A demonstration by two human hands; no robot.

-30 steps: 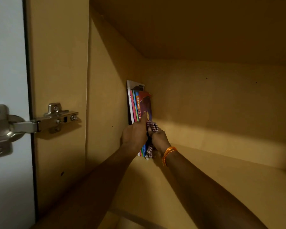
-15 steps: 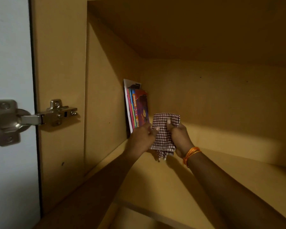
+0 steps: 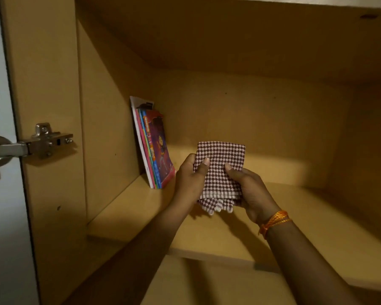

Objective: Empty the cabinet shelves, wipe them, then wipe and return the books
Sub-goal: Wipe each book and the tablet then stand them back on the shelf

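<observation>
A few thin colourful books (image 3: 154, 148) stand upright against the left inner wall of the cabinet, resting on the wooden shelf (image 3: 306, 227). In front of the shelf both my hands hold a folded brown-and-white checked cloth (image 3: 220, 166). My left hand (image 3: 190, 177) grips its left edge, thumb on the front. On the cloth's right side, my right hand (image 3: 249, 188), with an orange thread round the wrist, grips it the same way. The cloth hangs just above the shelf, to the right of the books and apart from them.
The cabinet door stands open at the left, with a metal hinge (image 3: 42, 142) on the side panel. The shelf stretches bare to the right of the cloth. A lower compartment (image 3: 218, 287) shows beneath the shelf's front edge.
Both hands have drawn back from the books toward me and to the right. The cloth, bunched by the books before, is now held up flat between both hands.
</observation>
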